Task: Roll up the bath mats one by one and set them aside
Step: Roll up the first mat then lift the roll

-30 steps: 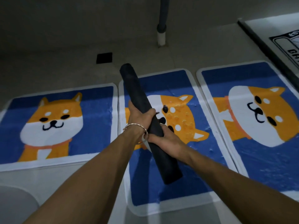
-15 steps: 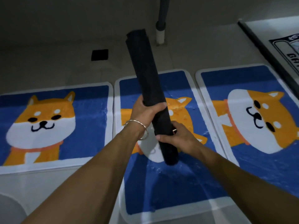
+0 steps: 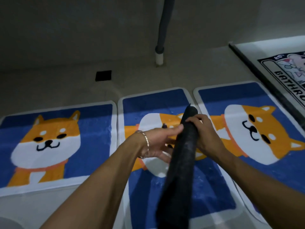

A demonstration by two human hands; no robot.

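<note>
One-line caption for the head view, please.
Black mat roll gripped by the right hand, left hand touching it, over three flat dog mats.

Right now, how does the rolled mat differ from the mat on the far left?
The rolled mat is a tight dark tube showing only black backing; the left mat lies flat, showing a blue face with an orange dog. The right hand grips the rolled mat, the left hand touching it; nothing touches the left mat.

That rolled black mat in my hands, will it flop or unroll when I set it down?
Probably stiff: the rolled mat runs straight below the right hand. Its lower end looks looser, so it may unroll. Being round, it could roll away.
</note>
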